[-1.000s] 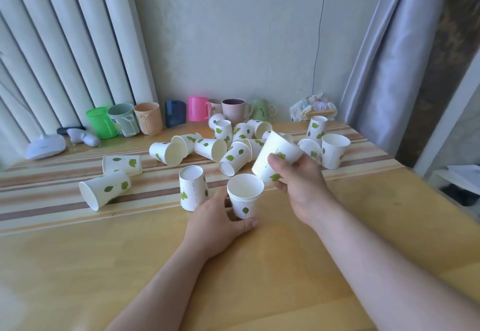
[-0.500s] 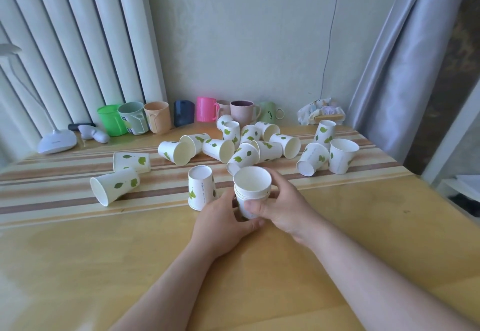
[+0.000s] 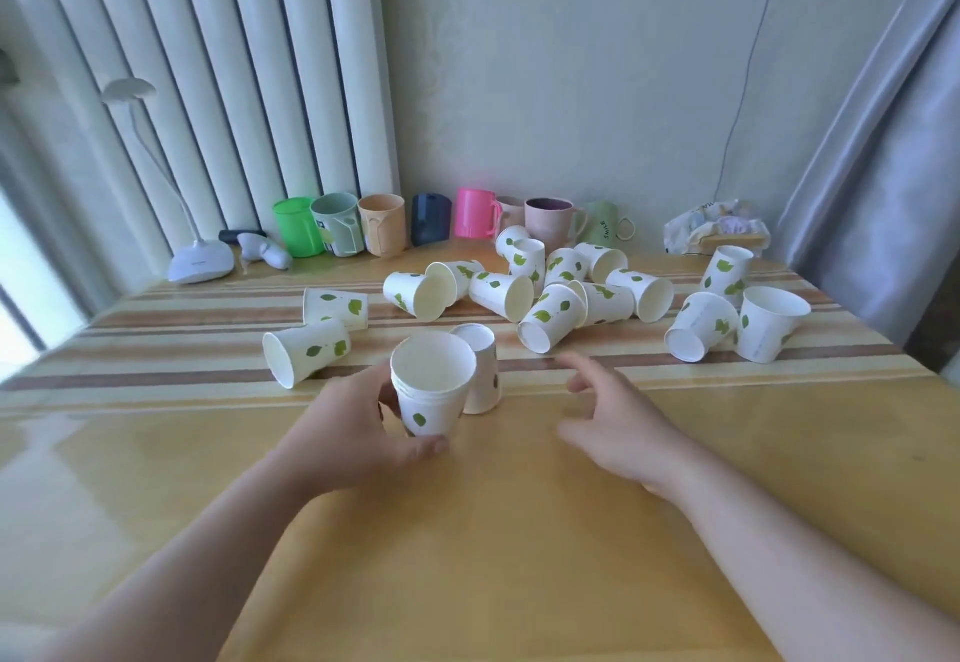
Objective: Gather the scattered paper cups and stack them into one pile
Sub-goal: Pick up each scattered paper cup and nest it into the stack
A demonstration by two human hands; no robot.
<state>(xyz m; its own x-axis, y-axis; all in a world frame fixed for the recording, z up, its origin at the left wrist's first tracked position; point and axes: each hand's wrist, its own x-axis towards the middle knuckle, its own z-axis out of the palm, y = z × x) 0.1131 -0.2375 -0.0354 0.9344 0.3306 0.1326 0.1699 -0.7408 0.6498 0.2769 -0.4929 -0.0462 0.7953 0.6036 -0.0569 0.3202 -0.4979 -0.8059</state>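
My left hand (image 3: 348, 432) grips a short stack of white paper cups with green leaf prints (image 3: 432, 386), held upright just over the wooden table (image 3: 467, 531). Right behind the stack stands one cup upside down (image 3: 480, 367). My right hand (image 3: 618, 419) hovers to the right of the stack, fingers spread and blurred, holding nothing. Several loose cups lie on their sides across the striped cloth, among them one at the left (image 3: 306, 352) and one in the middle (image 3: 550, 317). Two more cups sit at the right (image 3: 769, 321).
A row of coloured plastic and ceramic mugs (image 3: 472, 219) lines the back wall. A white desk lamp (image 3: 200, 261) stands at the back left, a crumpled packet (image 3: 719, 232) at the back right. Curtains hang on both sides.
My right hand pushed a cup into the stack, then let go and drew away to the right. My left hand has shifted the stack to the left, in front of the upside-down cup.
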